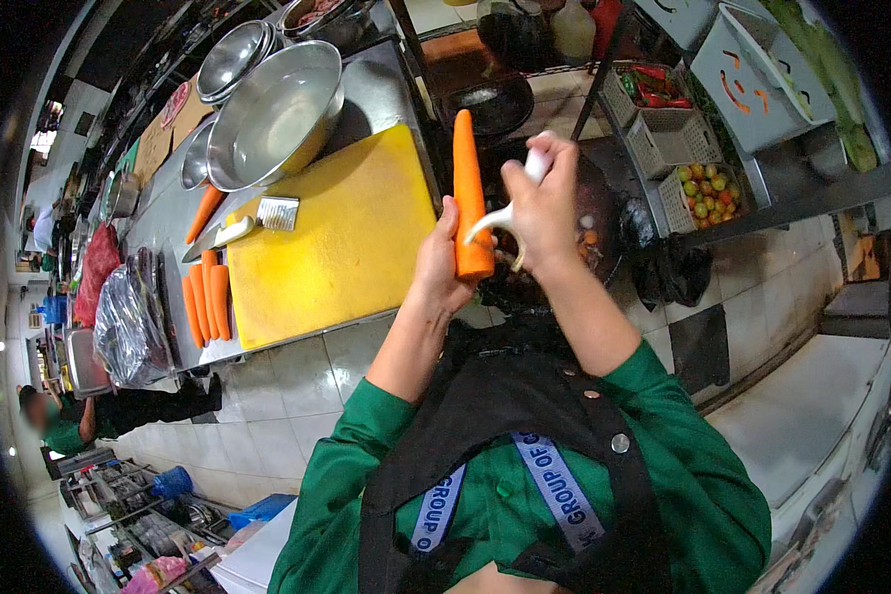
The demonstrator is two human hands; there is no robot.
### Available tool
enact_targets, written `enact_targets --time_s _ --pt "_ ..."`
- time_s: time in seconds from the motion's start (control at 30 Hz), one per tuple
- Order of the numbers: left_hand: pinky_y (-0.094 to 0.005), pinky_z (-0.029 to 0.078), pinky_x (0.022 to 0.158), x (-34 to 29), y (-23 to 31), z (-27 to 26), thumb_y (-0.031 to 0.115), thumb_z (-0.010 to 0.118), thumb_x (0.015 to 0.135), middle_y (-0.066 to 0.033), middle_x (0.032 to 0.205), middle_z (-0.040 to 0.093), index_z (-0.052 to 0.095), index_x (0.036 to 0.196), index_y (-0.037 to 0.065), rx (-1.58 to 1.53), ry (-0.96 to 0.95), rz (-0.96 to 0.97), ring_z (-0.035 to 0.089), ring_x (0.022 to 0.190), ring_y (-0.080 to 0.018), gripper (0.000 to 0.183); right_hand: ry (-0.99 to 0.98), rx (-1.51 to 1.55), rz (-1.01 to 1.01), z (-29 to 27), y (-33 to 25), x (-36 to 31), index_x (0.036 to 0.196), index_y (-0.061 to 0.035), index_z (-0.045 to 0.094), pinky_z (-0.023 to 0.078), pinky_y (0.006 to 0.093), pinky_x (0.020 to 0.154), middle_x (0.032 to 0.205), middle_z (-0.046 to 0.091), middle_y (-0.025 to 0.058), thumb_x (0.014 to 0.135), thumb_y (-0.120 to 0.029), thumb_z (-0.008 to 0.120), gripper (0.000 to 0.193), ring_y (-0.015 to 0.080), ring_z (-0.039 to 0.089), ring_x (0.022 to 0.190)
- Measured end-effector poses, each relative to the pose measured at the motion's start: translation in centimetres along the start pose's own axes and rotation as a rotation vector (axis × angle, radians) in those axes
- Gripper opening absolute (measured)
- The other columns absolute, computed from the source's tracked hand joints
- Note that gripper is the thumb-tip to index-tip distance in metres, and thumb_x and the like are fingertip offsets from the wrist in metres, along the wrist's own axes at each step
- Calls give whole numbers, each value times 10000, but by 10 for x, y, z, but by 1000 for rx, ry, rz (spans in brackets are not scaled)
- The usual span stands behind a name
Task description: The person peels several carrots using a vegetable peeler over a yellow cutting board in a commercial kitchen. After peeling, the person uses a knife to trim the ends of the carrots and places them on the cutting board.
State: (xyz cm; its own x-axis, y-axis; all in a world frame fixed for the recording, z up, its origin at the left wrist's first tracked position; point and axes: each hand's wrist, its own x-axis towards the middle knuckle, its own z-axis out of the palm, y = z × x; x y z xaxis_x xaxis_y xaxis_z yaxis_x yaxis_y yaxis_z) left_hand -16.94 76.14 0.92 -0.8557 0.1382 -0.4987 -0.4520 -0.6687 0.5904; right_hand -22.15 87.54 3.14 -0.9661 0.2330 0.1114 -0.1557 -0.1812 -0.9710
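Note:
My left hand [440, 259] is closed around the lower part of a long orange carrot [467, 168], which points upward and away from me. In my right hand [551, 213] is a white peeler [497, 220], its head against the carrot's side near the thick end. The carrot's surface looks smooth and bright. Beneath both hands is a dark bin or bag [596, 203] with scraps in it, partly hidden by my right arm. A yellow cutting board [332, 252] lies to the left on a metal table, with several carrots [208, 297] beside it.
A crinkle cutter [278, 213] and a white-handled knife [230, 234] rest at the board's left edge. Behind stands a large metal bowl [275, 114]. Baskets of tomatoes [708, 190] and red peppers [658, 89] sit on a right-hand shelf. Another person [69, 421] is at far left.

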Motion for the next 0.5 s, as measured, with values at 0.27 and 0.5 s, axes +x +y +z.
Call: enact_targets --time_s 0.27,0.5 --pt "-346 506 745 -9 10 13 447 345 972 -73 1018 592 460 1207 81 -61 -140 73 609 878 -179 450 -123 -156 -120 21 -21 -14 1029 -62 422 427 358 894 1063 524 160 772 25 529 291 278 559 1003" --pt "-351 523 734 -13 44 21 440 346 969 -112 1030 602 472 1213 45 67 -153 317 625 868 -201 482 -160 -48 -295 45 -41 4 1017 -57 414 439 350 861 1020 524 130 773 18 536 283 249 563 946"
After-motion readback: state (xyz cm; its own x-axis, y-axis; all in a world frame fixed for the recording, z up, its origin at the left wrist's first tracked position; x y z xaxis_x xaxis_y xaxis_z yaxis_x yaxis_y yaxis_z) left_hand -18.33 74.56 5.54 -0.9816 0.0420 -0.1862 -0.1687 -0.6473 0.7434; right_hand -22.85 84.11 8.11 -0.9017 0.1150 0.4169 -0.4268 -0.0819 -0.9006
